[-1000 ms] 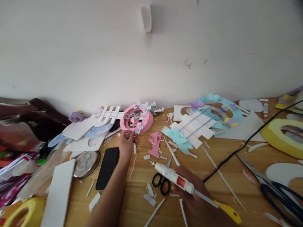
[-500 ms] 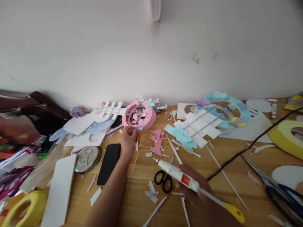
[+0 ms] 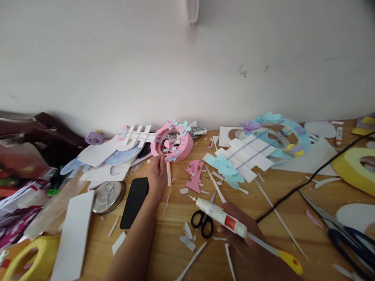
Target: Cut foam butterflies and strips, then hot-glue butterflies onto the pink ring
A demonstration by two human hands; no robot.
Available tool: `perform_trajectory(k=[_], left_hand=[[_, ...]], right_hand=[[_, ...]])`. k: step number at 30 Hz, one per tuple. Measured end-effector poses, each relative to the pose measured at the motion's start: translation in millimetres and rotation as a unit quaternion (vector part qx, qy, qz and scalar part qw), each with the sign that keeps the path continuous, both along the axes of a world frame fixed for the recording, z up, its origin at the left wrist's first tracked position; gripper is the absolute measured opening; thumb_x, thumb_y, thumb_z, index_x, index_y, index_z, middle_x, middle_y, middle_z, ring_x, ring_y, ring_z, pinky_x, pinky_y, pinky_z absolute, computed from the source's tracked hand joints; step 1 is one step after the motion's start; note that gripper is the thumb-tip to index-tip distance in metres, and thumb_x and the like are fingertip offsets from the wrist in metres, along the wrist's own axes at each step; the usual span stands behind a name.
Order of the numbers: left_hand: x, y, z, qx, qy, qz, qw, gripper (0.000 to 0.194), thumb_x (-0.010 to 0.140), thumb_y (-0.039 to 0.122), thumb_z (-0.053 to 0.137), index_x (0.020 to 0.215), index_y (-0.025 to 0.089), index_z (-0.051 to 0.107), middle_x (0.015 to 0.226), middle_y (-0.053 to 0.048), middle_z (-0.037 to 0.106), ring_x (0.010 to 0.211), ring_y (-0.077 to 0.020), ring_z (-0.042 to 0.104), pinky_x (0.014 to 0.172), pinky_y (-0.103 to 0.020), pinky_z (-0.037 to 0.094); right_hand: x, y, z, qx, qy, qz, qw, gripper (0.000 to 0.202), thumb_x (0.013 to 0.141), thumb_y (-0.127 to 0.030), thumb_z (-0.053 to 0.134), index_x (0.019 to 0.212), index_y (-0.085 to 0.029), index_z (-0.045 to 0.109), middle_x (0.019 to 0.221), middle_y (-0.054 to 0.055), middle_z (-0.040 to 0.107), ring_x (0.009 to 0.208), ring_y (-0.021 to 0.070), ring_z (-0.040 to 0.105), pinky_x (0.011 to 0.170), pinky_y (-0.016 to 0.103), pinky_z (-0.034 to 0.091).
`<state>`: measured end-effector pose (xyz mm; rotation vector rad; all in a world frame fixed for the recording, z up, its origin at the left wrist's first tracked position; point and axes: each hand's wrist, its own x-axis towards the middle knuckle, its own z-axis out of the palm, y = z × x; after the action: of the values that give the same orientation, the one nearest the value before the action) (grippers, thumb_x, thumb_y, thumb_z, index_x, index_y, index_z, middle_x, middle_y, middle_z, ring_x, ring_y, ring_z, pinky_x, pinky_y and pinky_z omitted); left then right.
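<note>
A pink paper ring (image 3: 185, 147) with light-blue and pink flowers rests against the wall side of the table. White crossed strips (image 3: 140, 136) join it on the left as a neck with thin strings. My left hand (image 3: 157, 175) is at the ring's lower left edge, its fingers drawn together and their tips hidden. In my right hand (image 3: 244, 242) is a white glue gun (image 3: 218, 214), nozzle pointing left. A pale stick extends from its back towards a yellow end piece (image 3: 290, 262). Small black-handled scissors (image 3: 202, 224) lie below the nozzle.
A black phone (image 3: 134, 203) and a ribbon spool (image 3: 108, 197) lie left. A blue ring with white strips (image 3: 303, 140) sits at right, near a black cable (image 3: 288, 197) and large scissors (image 3: 331, 222). Pink scrap (image 3: 195, 175) and paper bits litter the wooden table.
My left hand has shifted slightly left, off the lower flower, which shows more fully. A pale strip beside the hand is more visible. The glue gun is still.
</note>
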<state>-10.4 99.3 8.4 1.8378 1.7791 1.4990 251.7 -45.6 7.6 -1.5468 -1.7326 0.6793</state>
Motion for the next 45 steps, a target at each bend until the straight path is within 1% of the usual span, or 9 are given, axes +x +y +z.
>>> perform_trajectory(k=[2,10,18,24,30,33,39,43,45], left_hand=[[-1,-2,0.0,0.015,0.074,-0.003,0.997,0.029,0.1,0.035,0.044,0.105,0.021,0.069,0.098,-0.009,0.062,0.096,-0.0228,0.059,0.088,-0.034,0.045],[0,-1,-6.7,0.0,0.206,-0.011,0.978,0.033,0.097,0.038,0.051,0.121,0.022,0.067,0.106,-0.011,0.051,0.097,-0.0243,0.055,0.089,-0.038,0.047],[-1,0,-6.9,-0.011,0.225,-0.008,0.974,0.034,0.099,0.038,0.048,0.121,0.021,0.067,0.108,-0.011,0.048,0.096,-0.0236,0.053,0.092,-0.039,0.046],[2,0,-5.7,-0.008,0.23,-0.009,0.973,0.033,0.098,0.039,0.049,0.121,0.023,0.068,0.106,-0.01,0.047,0.094,-0.0224,0.053,0.09,-0.038,0.048],[5,1,-8.3,-0.014,0.235,-0.009,0.972,0.034,0.097,0.041,0.051,0.121,0.023,0.067,0.108,-0.01,0.047,0.097,-0.0231,0.054,0.09,-0.037,0.048],[4,-1,2.5,-0.007,0.225,-0.011,0.974,0.035,0.097,0.04,0.051,0.122,0.021,0.066,0.108,-0.011,0.048,0.1,-0.024,0.055,0.091,-0.038,0.048],[-26,-18,37.6,0.062,0.147,0.082,0.984,0.029,0.101,0.033,0.043,0.117,0.019,0.063,0.101,-0.008,0.057,0.094,-0.0207,0.056,0.084,-0.032,0.046],[-61,-38,20.7,-0.01,0.134,0.09,0.987,0.024,0.099,0.029,0.046,0.111,0.019,0.063,0.09,-0.005,0.062,0.076,-0.0179,0.056,0.073,-0.031,0.046],[-74,-46,6.2,-0.048,0.187,0.053,0.98,0.021,0.097,0.027,0.048,0.107,0.019,0.065,0.092,-0.006,0.065,0.082,-0.0203,0.059,0.08,-0.034,0.047]], right_hand=[[0,0,0.0,-0.003,-0.001,0.002,1.0,0.026,0.098,-0.039,0.058,0.119,-0.025,0.064,0.128,0.007,0.061,0.108,0.0223,0.062,0.09,0.039,0.056],[1,1,-1.6,0.002,0.005,0.021,1.0,0.025,0.097,-0.039,0.059,0.118,-0.027,0.064,0.128,0.007,0.062,0.109,0.0226,0.062,0.089,0.039,0.056],[-1,1,0.4,0.04,0.045,0.089,0.994,0.026,0.098,-0.039,0.058,0.119,-0.024,0.063,0.124,0.008,0.063,0.103,0.0201,0.064,0.086,0.038,0.057],[-3,6,2.7,0.071,0.088,0.129,0.985,0.026,0.096,-0.048,0.053,0.088,-0.027,0.067,0.082,0.005,0.069,0.076,0.0228,0.068,0.068,0.032,0.059],[-3,9,1.7,0.086,0.111,0.131,0.981,0.028,0.095,-0.051,0.05,0.091,-0.029,0.067,0.081,0.005,0.068,0.072,0.0241,0.068,0.065,0.033,0.059],[-3,9,1.3,0.085,0.117,0.133,0.98,0.03,0.095,-0.052,0.048,0.089,-0.029,0.067,0.081,0.006,0.068,0.074,0.0254,0.068,0.066,0.035,0.06],[-4,10,0.7,0.075,0.123,0.124,0.982,0.032,0.093,-0.056,0.048,0.09,-0.03,0.066,0.082,0.007,0.069,0.076,0.0273,0.069,0.067,0.037,0.06],[-5,9,-2.0,0.068,0.116,0.118,0.984,0.034,0.093,-0.057,0.048,0.088,-0.03,0.067,0.081,0.007,0.068,0.074,0.0279,0.069,0.065,0.037,0.06],[-4,8,-6.6,0.064,0.108,0.117,0.985,0.035,0.093,-0.057,0.048,0.089,-0.028,0.067,0.082,0.007,0.069,0.074,0.0267,0.069,0.065,0.035,0.06]])
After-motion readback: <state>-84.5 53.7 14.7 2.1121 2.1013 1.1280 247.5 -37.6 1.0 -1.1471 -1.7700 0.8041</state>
